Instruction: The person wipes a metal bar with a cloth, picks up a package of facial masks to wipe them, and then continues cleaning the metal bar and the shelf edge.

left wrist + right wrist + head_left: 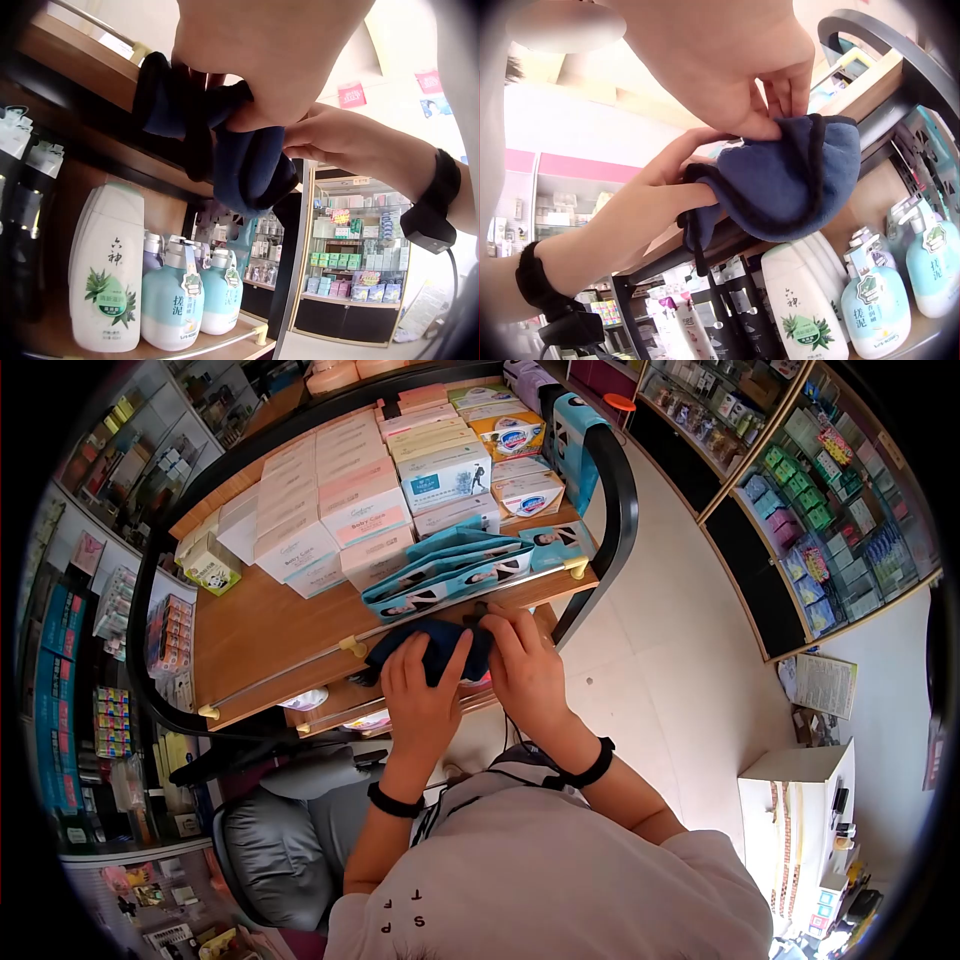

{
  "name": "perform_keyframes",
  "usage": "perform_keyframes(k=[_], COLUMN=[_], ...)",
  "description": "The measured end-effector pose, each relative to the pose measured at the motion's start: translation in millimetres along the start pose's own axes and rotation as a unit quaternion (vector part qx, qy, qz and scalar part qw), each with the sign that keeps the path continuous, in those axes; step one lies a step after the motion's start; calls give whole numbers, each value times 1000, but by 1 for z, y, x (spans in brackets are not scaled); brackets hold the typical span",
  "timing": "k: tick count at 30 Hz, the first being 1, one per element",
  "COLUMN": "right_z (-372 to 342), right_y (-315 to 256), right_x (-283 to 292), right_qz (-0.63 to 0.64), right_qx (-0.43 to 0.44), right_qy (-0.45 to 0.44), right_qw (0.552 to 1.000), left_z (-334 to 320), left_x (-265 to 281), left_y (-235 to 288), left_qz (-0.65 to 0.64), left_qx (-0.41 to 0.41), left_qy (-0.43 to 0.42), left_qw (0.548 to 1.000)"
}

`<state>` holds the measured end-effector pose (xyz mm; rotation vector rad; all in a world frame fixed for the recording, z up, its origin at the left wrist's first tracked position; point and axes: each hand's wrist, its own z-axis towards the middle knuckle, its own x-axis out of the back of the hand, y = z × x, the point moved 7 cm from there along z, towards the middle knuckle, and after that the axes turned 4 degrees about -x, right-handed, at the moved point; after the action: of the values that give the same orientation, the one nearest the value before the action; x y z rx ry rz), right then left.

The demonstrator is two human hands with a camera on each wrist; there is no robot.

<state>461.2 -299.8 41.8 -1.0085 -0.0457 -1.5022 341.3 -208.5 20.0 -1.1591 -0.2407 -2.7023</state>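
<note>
A dark blue plush cloth (438, 648) with black edging is bunched between both hands, just in front of the top shelf's front edge. My left hand (415, 685) grips its left side, thumb pressing into the fabric. On the other side my right hand (525, 668) pinches the cloth near its top edge. The right wrist view shows the cloth (780, 184) folded over, with a thin black cord or strip dangling at its lower left. From the left wrist the cloth (251, 161) hangs in rolled folds below the fingers.
Light-blue packs (450, 575) and stacked boxes (360, 500) fill the wooden shelf (255, 645) behind a low rail. White bottles (109, 270) and pump bottles (172, 296) stand on the shelf below. A grey chair (280, 840) is at lower left; glass cabinets (830, 500) stand at right.
</note>
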Motion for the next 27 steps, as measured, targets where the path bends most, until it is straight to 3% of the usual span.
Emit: perform_keyframes(k=[3, 9, 12, 13, 14, 17, 20, 22, 23, 26, 27], right_z=[3, 12, 30, 36, 43, 43, 24, 14, 20, 26, 28], right_y=[7, 48, 34, 19, -2, -73, -123, -151, -152, -161, -160], right_x=[7, 45, 88, 106, 124, 181, 218, 232, 240, 236, 235], right_qz=[36, 68, 44, 81, 83, 110, 152, 61, 110, 80, 105], right_qx=[-19, -70, 5, -14, 39, 91, 282, 212, 345, 377, 351], right_qy=[-38, -27, 4, -17, -10, -7, 36, -27, -90, -121, -101], right_qw=[998, 995, 999, 996, 996, 990, 947, 975, 928, 915, 925], left_z=[7, 44, 59, 61, 62, 63, 53, 44, 38, 19, 15], left_x=[-6, -42, -59, -63, -65, -62, -51, -40, -34, -13, -7], left_y=[9, 53, 73, 77, 81, 78, 66, 54, 48, 23, 15], left_qz=[15, 36, 18, 15, 13, 3, 9, 24, 29, 62, 69], left_qx=[-14, -29, -38, -48, -58, -48, -23, -1, 3, 48, 51], left_qy=[-10, -11, 27, 22, 16, 3, 6, 3, -2, 2, -1], left_qw=[1000, 999, 999, 999, 998, 999, 1000, 1000, 1000, 997, 996])
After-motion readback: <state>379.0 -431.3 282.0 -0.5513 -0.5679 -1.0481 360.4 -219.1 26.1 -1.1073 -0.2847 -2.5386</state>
